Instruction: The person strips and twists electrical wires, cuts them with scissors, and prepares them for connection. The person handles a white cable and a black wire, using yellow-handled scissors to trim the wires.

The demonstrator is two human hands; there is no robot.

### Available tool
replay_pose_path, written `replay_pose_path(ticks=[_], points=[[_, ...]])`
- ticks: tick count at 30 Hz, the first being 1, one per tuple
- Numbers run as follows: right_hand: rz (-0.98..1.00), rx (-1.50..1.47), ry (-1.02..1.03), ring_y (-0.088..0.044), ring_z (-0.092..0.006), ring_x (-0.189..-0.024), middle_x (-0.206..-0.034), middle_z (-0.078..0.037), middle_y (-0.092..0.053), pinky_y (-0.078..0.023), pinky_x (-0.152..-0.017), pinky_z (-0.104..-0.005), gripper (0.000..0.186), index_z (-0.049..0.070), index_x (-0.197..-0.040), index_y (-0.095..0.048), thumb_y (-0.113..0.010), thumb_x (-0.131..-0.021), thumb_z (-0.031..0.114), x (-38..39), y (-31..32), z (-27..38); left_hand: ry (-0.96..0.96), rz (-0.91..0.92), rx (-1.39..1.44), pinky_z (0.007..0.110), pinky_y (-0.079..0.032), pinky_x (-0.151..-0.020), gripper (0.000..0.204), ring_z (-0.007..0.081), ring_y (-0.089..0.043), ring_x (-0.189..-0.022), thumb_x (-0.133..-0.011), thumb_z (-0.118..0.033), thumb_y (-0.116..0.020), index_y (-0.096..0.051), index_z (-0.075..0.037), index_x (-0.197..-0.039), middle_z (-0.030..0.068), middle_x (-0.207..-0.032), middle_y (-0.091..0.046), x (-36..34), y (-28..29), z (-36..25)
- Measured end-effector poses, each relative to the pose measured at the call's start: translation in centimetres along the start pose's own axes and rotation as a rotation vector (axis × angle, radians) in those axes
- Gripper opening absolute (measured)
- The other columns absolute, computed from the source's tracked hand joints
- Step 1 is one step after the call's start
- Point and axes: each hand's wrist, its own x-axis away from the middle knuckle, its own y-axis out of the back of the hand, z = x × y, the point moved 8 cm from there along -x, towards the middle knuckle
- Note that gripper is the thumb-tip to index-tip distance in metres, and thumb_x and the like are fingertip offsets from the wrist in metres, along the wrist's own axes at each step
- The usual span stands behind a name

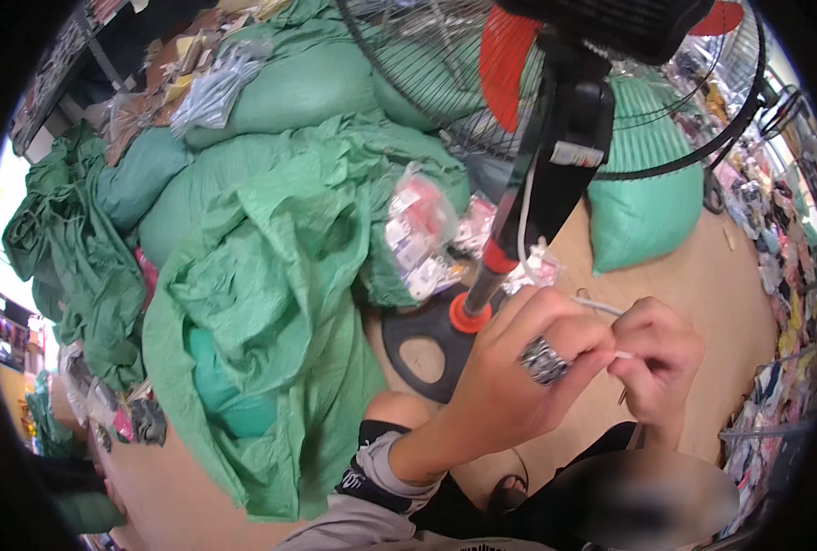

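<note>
In front of me my left hand (518, 376) and my right hand (656, 358) meet, fingertips almost touching. Both are closed in a pinch on a thin white strip (623, 354), which shows as a short piece between them. What kind of strip it is cannot be made out. A small black-and-silver patterned piece (544, 361) lies across the fingers of my left hand; whether it is worn or held is unclear. A thin dark bit pokes out below my right fingers.
A standing fan (569, 138) rises just beyond my hands, its round dark base (399, 335) on the floor. Bulging green sacks (270, 239) fill the left and back. Another green sack (647, 216) stands behind the fan. Clear bags of small goods (417, 225) lie near its pole. Packed goods (776, 386) line the right.
</note>
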Motion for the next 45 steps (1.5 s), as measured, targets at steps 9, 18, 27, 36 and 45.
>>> replay_pose_path(ticks=[9, 18, 27, 36, 45], points=[[0.237, -0.529, 0.435, -0.042, -0.0170, -0.044, -0.071, -0.011, -0.066, -0.033, -0.045, -0.0276, 0.010, 0.002, -0.078, -0.071, -0.063, -0.084, 0.002, 1.8, 2.6, 3.4, -0.211, -0.293, 0.860, 0.027, -0.048, -0.056, 0.007, 0.0210, -0.058, -0.065, -0.075, -0.007, -0.074, -0.068, -0.004, -0.076, 0.0120, -0.082, -0.063, -1.2, -3.8, -3.4], [0.098, -0.607, 0.536, -0.039, -0.0145, -0.043, -0.062, -0.005, -0.060, -0.023, -0.039, -0.0291, 0.011, 0.005, -0.077, -0.071, -0.067, -0.084, 0.013, 2.3, 5.0, 5.8, -0.448, 0.025, 0.756, 0.029, -0.044, -0.053, 0.007, 0.0233, -0.057, -0.065, -0.068, -0.003, -0.068, -0.066, -0.001, -0.075, 0.0128, -0.077, -0.062, 0.4, -4.2, -5.2], [0.045, -0.737, 0.591, -0.040, -0.0135, -0.043, -0.059, -0.003, -0.056, -0.026, -0.040, -0.0270, 0.018, 0.007, -0.070, -0.068, -0.064, -0.085, 0.015, 3.1, 3.4, 6.5, -0.352, 0.035, 0.744, 0.027, -0.042, -0.051, 0.004, 0.0205, -0.054, -0.061, -0.070, -0.001, -0.067, -0.067, -0.001, -0.074, 0.0124, -0.074, -0.061, 0.4, -4.0, -6.3], [-0.112, -0.754, 0.594, -0.045, -0.0152, -0.046, -0.060, -0.004, -0.056, -0.033, -0.043, -0.0257, 0.020, 0.005, -0.066, -0.065, -0.062, -0.086, 0.009, 3.8, 3.6, 5.2, -0.316, -0.113, 0.731, 0.023, -0.042, -0.047, 0.009, 0.0180, -0.053, -0.054, -0.069, 0.000, -0.067, -0.061, -0.001, -0.063, 0.0103, -0.064, -0.058, 0.6, -6.3, -5.5], [-0.105, -0.839, 0.556, -0.045, -0.0159, -0.046, -0.059, -0.004, -0.054, -0.038, -0.043, -0.0268, 0.023, 0.004, -0.061, -0.063, -0.065, -0.084, 0.006, 2.4, 3.0, 3.9, 0.178, -0.480, 0.659, 0.020, -0.032, -0.042, 0.028, 0.0128, -0.042, -0.047, -0.075, 0.003, -0.062, -0.044, -0.004, -0.053, 0.0065, -0.058, -0.046, 1.2, -6.9, -4.4]])
